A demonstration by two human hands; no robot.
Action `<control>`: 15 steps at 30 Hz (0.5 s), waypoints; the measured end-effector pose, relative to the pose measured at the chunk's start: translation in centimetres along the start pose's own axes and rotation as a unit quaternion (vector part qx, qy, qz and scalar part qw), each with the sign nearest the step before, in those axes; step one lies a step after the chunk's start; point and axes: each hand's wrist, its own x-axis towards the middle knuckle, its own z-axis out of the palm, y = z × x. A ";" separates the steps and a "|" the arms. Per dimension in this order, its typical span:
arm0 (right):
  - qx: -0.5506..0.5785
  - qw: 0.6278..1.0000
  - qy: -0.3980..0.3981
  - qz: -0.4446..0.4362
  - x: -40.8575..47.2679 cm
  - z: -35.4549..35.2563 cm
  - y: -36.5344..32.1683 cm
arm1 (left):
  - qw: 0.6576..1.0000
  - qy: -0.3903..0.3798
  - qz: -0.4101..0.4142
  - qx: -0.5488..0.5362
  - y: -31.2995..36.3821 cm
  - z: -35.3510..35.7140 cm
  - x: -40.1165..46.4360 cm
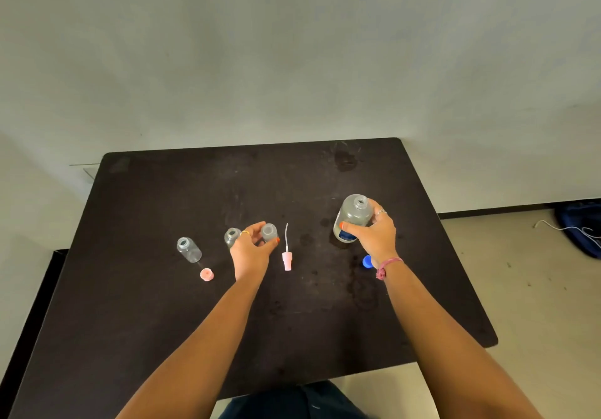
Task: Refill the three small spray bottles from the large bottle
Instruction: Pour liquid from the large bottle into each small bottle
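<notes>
Three small clear spray bottles stand open on the dark table [162, 321] in front of us, all with their pumps off. Our left hand [250, 251] grips the rightmost small bottle [269, 232] between thumb and fingers, low on its body, and the bottle stands upright with its open mouth facing up. Just beyond the knuckles of that hand, touching or nearly touching them, is the middle small bottle [231, 236]; farther to the hand's left stands the third small bottle [189, 249], well apart. A pink cap [207, 274] lies nearer to us than that third bottle, left of our left wrist. Just right of the left hand lies a pink spray pump [287, 261] with its thin white dip tube pointing away from us.

Our right hand [374, 231] is wrapped around the large clear bottle [353, 217], thumb across its front near the blue label, fingers behind. Its neck is uncapped. We cannot tell whether its base touches the table. A blue cap [367, 262] lies beside our right wrist, on the inner side, partly hidden by it.
</notes>
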 end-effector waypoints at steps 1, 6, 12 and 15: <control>0.000 1.000 0.001 0.006 0.0 0.2 0.3 | 1.000 -0.004 -0.005 0.002 -0.2 0.1 0.2; -0.002 1.000 0.000 0.020 0.2 0.5 1.3 | 0.999 -0.017 -0.019 0.019 -1.1 0.7 1.2; -0.020 0.999 -0.010 0.023 0.6 0.7 2.0 | 0.998 -0.020 -0.021 0.051 -1.8 1.4 2.4; -0.022 0.999 -0.020 0.021 0.8 0.6 2.1 | 0.998 -0.020 -0.027 0.059 -1.9 1.6 2.8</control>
